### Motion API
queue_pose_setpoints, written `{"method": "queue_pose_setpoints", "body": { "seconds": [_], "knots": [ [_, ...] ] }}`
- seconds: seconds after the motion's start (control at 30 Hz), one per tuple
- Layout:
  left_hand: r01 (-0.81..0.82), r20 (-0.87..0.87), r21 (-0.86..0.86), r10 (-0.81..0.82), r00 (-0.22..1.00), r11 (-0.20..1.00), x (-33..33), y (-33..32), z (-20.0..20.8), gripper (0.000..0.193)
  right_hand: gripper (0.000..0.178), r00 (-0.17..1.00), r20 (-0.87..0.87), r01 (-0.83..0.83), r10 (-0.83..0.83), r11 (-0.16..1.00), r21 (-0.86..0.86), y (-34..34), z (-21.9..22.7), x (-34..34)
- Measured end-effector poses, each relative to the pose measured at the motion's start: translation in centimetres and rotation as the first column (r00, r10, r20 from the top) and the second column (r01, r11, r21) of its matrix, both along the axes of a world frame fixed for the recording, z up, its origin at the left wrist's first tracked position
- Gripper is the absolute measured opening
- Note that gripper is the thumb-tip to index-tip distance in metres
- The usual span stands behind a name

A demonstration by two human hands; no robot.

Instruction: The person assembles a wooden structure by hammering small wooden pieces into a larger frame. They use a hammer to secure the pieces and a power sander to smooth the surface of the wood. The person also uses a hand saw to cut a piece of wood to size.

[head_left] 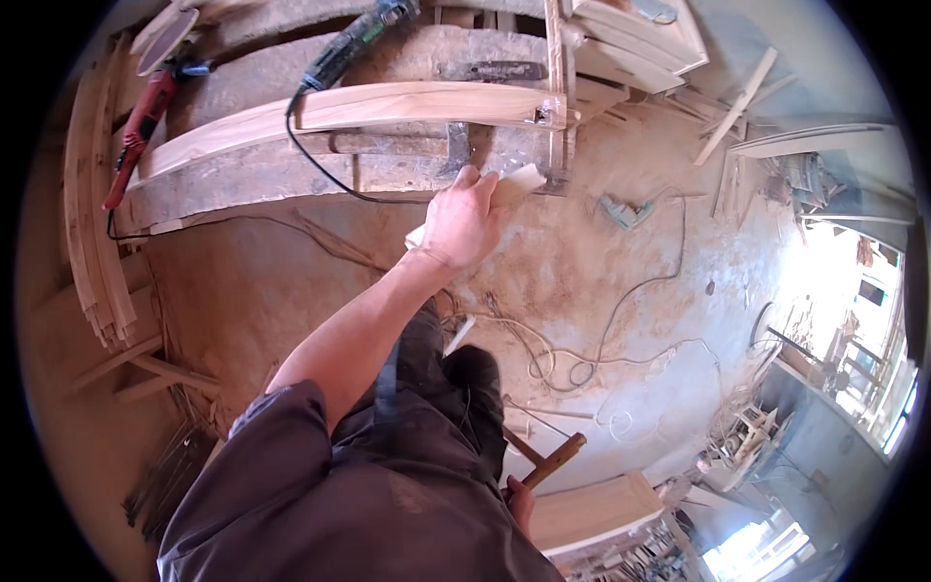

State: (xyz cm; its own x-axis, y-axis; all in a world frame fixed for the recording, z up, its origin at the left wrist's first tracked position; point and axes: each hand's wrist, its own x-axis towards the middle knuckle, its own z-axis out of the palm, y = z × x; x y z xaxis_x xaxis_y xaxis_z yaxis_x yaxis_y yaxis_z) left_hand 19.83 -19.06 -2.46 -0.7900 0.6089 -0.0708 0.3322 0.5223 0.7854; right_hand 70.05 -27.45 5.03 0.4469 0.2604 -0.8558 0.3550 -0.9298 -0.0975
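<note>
My left hand [461,218] reaches out to the near edge of the workbench [388,175], closed round a short pale wood piece [524,184] that shows on both sides of the fist. Low by my right side, my right hand [521,504] grips a wooden tool [558,460] with a crosspiece, which looks like a frame saw; my body hides part of it. Just beyond the left hand, a hammer [457,145] with a wooden handle lies on the bench. Behind that rests a long, curved, light wood piece [417,105].
A dark corded power tool [354,44] and a red corded sander [145,121] lie on the bench, beside stacked boards [92,213]. Cords [582,364] snake across the dusty floor. A green-and-white object [626,210] sits there. Planks [742,107] lean at right; a wooden panel [592,509] stands nearby.
</note>
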Motion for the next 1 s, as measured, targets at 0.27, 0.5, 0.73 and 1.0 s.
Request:
{"method": "queue_pose_setpoints", "body": {
  "seconds": [0.27,0.5,0.73,1.0],
  "knots": [
    [-0.224,0.538,0.009,0.184,0.823,0.975,-1.4,6.2,-1.9,0.039,0.016,0.988,0.061,-0.146,0.141,0.985,0.092,12.9,-2.0,-4.2],
    [-0.582,0.754,0.055,0.348,0.557,0.811,-0.4,10.9,-3.3,0.029,0.02,0.811,0.055,-0.585,0.583,0.805,0.096,23.6,-1.7,-16.0],
    [-0.658,0.686,0.124,0.415,0.598,0.743,0.4,13.9,-4.9,0.028,0.018,0.771,-0.002,-0.616,0.637,0.747,0.249,26.0,-2.4,-17.8],
    [-0.647,0.728,0.101,0.387,0.565,0.756,-0.9,14.2,-5.3,0.023,0.016,0.854,-0.13,-0.48,0.503,0.86,0.174,25.5,-3.7,-14.2]
  ]
}}
